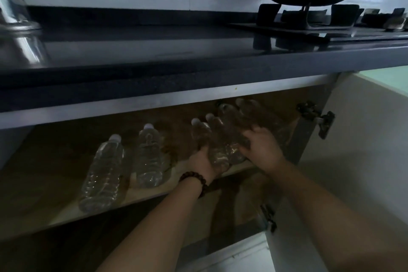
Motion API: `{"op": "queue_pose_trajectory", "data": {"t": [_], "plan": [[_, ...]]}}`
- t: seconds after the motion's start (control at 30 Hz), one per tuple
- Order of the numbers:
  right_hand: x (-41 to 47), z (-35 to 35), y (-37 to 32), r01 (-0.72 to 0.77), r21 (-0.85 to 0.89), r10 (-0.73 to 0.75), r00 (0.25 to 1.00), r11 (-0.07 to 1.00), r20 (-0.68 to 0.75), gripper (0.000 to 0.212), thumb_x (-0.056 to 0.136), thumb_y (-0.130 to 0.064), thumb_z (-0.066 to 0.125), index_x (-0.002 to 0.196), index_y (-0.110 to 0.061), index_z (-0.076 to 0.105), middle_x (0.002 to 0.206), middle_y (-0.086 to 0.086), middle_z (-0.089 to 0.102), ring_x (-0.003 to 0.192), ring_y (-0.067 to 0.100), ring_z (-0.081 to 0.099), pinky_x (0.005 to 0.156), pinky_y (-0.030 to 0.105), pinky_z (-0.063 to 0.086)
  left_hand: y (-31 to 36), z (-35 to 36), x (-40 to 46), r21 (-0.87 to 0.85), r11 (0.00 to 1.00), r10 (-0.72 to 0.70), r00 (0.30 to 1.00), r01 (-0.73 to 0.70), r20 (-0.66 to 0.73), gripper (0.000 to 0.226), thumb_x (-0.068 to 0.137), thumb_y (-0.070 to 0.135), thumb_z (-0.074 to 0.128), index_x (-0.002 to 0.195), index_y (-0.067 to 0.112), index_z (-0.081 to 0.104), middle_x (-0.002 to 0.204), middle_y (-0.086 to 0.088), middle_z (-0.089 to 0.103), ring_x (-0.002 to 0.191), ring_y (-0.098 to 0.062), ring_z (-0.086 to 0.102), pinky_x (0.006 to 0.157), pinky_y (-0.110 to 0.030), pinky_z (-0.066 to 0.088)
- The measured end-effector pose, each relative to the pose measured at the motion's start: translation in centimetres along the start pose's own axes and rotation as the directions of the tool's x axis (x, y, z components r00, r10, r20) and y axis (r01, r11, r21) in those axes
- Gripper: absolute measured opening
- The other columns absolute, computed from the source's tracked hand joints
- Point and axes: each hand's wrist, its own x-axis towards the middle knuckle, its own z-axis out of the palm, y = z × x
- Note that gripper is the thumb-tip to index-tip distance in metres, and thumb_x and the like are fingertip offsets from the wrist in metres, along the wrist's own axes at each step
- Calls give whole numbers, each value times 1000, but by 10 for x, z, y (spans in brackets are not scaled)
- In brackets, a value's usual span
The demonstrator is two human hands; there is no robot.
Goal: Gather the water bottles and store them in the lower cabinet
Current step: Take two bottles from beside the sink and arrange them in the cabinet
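on the cabinet shelf point(66, 216), at about 5 o'clock in the head view, your left hand point(202, 161) cups the base of a cluster of water bottles point(220, 139) and your right hand point(261, 146) lies over them, fingers curled round. two more bottles point(103, 172) lie at 7 o'clock. let go unevenly and the round bottles may roll off the shelf's front edge.
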Motion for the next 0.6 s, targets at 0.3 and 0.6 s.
{"op": "queue_pose_trajectory", "data": {"t": [0.3, 0.6], "plan": [[-5, -3, -8, 26, -15, -26, 999, 1000, 36, 41, 89, -39, 57, 128, -28, 55, 130, 4, 53, 116, 26, 48, 100, 39, 41, 8, -54, -36, 485, 870, 230, 941, -86, -246, 83, 82, 72, 44, 151, 38, 11, 162, -8, 8, 148, -33, -1, 116, -54, -4], [-6, -20, -14, 25, -216, 4, 991, 976, 132, 53, 92, -54, 38, 142, -38, 33, 144, 0, 45, 131, 26, 42, 114, 62, 0, -64, -87, -42, 328, 916, -164, 961, 233, -224, 40, 89, 35, 52, 129, 32, 48, 121, -7, 62, 110, -30, 58, 96, -40, 47]]}}
